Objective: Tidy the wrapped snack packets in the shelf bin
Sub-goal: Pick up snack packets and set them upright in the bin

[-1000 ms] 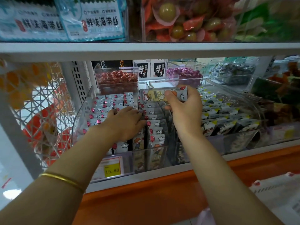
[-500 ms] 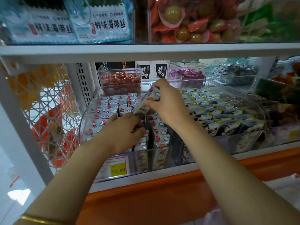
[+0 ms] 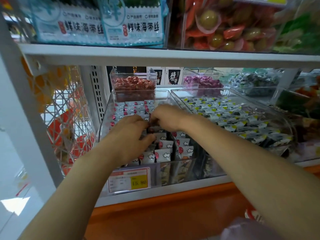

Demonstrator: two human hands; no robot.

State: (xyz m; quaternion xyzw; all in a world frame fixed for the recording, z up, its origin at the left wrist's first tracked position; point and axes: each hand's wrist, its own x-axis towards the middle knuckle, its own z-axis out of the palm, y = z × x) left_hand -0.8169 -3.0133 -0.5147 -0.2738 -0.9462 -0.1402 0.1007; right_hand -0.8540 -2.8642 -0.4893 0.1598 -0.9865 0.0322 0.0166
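White snack packets [image 3: 162, 155] stood in rows by the bin's [image 3: 183, 170] front wall; likely light, slippery, best pinched at sealed edges. Right hand [image 3: 168, 116] pinched one mid-bin; left hand's [image 3: 128, 135] grip unclear.

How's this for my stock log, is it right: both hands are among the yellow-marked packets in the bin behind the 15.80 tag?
Not the yellow-marked packets: the head view shows the left hand and right hand among the red-marked cloud packets in the bin behind the 15.80 tag.
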